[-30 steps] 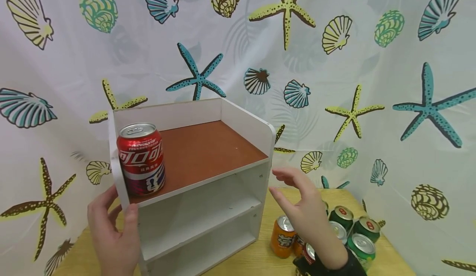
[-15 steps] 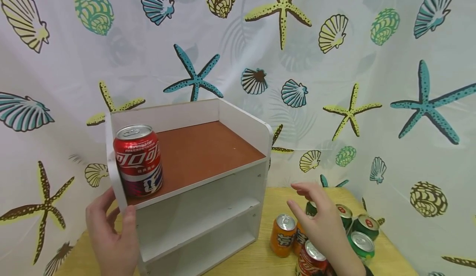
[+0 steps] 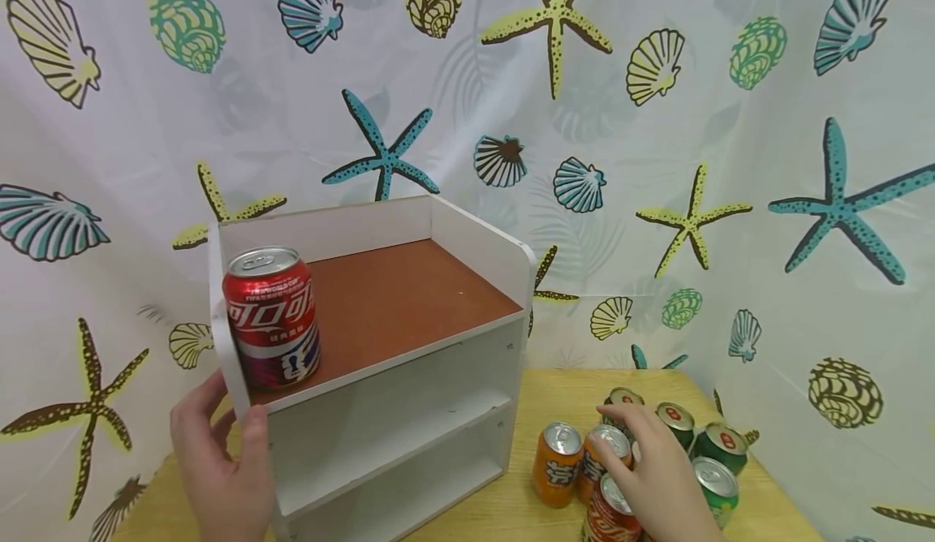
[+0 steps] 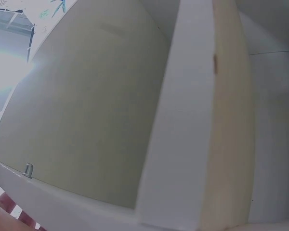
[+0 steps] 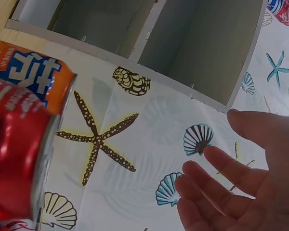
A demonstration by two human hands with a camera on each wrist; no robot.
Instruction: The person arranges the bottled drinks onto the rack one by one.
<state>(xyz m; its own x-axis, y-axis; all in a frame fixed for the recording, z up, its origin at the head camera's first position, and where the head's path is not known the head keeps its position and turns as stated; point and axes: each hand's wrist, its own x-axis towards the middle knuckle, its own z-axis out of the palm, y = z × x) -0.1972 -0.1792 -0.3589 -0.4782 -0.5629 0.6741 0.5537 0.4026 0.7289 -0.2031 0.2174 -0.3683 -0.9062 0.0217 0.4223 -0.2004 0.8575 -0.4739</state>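
My left hand (image 3: 222,461) grips the left side panel of a white shelf unit (image 3: 394,436), thumb on the front edge and fingers round the outer side. In the left wrist view, the shelf boards (image 4: 183,115) fill most of the picture. A red cola can (image 3: 273,323) stands upright on the shelf's brown top, against the left panel. My right hand (image 3: 653,469) hovers over the cans on the table, fingers apart and loosely bent, holding nothing. Closest to it are an orange soda can (image 3: 557,471), a second orange can behind its fingers and a red can (image 3: 608,518).
Dark green cans (image 3: 721,446) and a lighter green can (image 3: 719,489) stand upright behind and right of my right hand on the wooden table (image 3: 504,518). A white curtain (image 3: 453,63) printed with shells and starfish hangs behind. Two compartments of the shelf face me.
My right hand has moved right and down, from beside the shelf to over the cans. My left hand keeps its grip, and the can on top stays in place.
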